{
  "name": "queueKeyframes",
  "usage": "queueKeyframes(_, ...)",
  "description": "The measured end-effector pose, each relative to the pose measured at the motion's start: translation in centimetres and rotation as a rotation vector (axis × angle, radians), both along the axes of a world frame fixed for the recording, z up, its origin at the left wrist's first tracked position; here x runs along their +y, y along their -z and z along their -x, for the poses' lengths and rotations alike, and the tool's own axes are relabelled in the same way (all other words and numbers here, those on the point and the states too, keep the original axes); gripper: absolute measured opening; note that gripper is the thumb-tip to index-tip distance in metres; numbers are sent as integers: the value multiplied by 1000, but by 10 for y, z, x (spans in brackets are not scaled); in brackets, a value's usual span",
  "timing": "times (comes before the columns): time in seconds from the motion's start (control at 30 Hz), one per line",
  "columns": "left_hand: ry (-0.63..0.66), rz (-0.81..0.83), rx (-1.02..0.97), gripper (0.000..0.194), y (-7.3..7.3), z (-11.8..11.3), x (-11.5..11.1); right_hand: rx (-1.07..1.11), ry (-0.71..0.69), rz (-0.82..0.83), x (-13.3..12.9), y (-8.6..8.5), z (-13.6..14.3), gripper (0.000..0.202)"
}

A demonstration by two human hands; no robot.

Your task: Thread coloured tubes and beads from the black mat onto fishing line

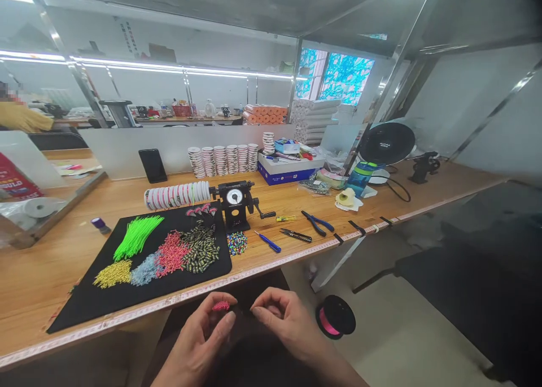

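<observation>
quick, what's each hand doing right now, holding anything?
left hand: fingers closed on a small pink piece.
right hand: fingers pinched together; what it holds, if anything, cannot be told.

- Long light-brown wooden workbench (51, 262) spans nine to three o'clock.
- White translucent divider panel (122, 149) stands along its rear edge.
- Bright strip lights (169, 68) run across at eleven o'clock.
- Window with blue patterned film (345, 76) at one o'clock.
- Plain white wall (466, 99) at two o'clock.
- Pale smooth floor (393, 342) at five o'clock.
</observation>
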State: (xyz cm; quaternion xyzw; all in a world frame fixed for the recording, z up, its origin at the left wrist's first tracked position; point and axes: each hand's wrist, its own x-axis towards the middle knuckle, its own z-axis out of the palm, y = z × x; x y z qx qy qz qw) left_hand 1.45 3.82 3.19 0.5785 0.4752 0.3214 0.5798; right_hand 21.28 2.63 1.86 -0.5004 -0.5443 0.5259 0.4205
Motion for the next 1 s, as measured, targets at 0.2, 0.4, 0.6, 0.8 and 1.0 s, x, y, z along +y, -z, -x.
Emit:
queueKeyframes(0.2,-3,186,-292,42,17,-4,-11,-238,277,-199,13,11,-12,27)
queueKeyframes(0.4,-85,262,-415,42,25,-10,-12,83,88,-70,8,1,-5,29)
queueKeyframes(0.6,-99,223,-328,45,16,-11,-10,185,-33,60,0,6,11,44)
queueKeyframes(0.8,-82,7,-61,32,10,-11,-6,139,13,-33,-1,7,10,42)
queueKeyframes(1.0,-81,-55,-4,28,12,-11,-5,-30,33,-115,-8,15,9,35)
